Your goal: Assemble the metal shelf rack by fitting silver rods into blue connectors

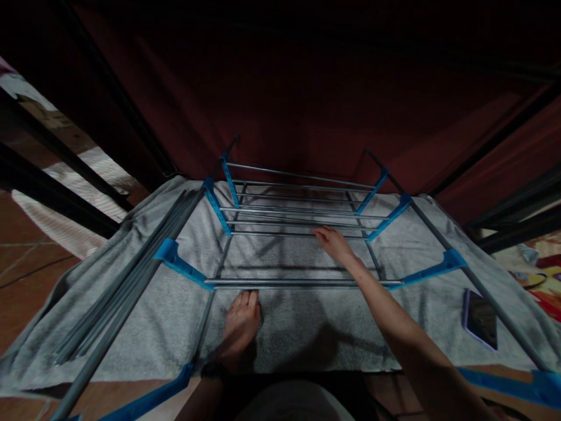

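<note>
Metal rack (pixel 302 283), thin grey bars between blue end pieces, lies on a grey cloth (pixel 153 327) and spans the space in front of both hands. Left hand (pixel 242 321) is on the near side of the rack's near pair of bars, toward their left end; fingertips just beside the bars, contact cannot be told. Right hand (pixel 333 244) is farther in, right of centre, fingertips at the nearest bar of the middle group; whether it grips that bar cannot be told.

Pose: left hand back up, fingers together and pointing far, slightly bent, seemingly not clasping anything. Right forearm reaches from near right to far left, over the near bars; fingers curled, pointing left.

Surroundings: bundle of loose tubes (pixel 120 286) on the cloth at left, phone (pixel 480 318) at right, dark red curtain (pixel 284 88) at far side
</note>
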A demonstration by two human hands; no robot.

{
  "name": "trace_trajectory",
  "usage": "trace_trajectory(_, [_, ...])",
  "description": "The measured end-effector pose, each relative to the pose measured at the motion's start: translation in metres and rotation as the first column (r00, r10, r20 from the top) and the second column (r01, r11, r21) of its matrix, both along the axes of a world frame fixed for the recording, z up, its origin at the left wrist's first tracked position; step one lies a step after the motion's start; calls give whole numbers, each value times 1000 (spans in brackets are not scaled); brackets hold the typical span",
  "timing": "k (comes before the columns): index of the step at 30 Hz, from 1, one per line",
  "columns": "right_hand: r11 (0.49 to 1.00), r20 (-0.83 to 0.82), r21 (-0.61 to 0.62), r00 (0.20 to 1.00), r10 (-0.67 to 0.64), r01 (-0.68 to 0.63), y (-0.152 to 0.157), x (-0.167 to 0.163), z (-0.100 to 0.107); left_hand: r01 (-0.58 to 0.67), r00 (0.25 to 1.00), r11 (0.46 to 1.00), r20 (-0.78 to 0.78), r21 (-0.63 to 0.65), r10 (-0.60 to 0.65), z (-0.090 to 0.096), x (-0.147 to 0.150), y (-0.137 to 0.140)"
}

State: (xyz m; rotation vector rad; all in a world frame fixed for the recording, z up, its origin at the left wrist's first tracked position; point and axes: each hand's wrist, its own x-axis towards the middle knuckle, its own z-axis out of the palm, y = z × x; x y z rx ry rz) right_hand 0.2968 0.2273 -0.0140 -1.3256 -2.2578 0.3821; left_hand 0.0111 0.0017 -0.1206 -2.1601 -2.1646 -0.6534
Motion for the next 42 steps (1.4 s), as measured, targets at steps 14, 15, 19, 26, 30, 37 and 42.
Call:
trace_trajectory(14, [968, -5, 249, 1000, -31, 31, 2, -23, 26, 5, 998, 999, -60, -52, -8, 1, 2, 1])
trace_trajectory(15, [963, 7, 265, 999, -46, 42, 5, -27, 28, 0, 998, 998, -65, -59, -3, 0, 2, 2])
trace_trajectory(19, [952, 69, 298, 994, -87, 62, 18, -37, 26, -16, 998, 998, -56, -68, 12, -1, 2, 2])
trace_trajectory(26, [957, 172, 286, 981, -88, 36, 35, -39, 22, 13, 999, 997, -43, -76, -16, -1, 0, 2])
trace_trajectory(30, [957, 265, 289, 961, -84, 4, 38, -38, 27, 11, 999, 997, -43, -79, -15, -3, -1, 3])
trace_trajectory(37, [959, 366, 283, 928, -76, -33, 40, -38, 32, 28, 998, 997, -45, -74, -31, 0, -2, 3])
trace_trajectory(42, [958, 384, 285, 919, -84, -31, 39, -38, 33, 35, 995, 995, -93, -92, -44, 7, -1, 2])
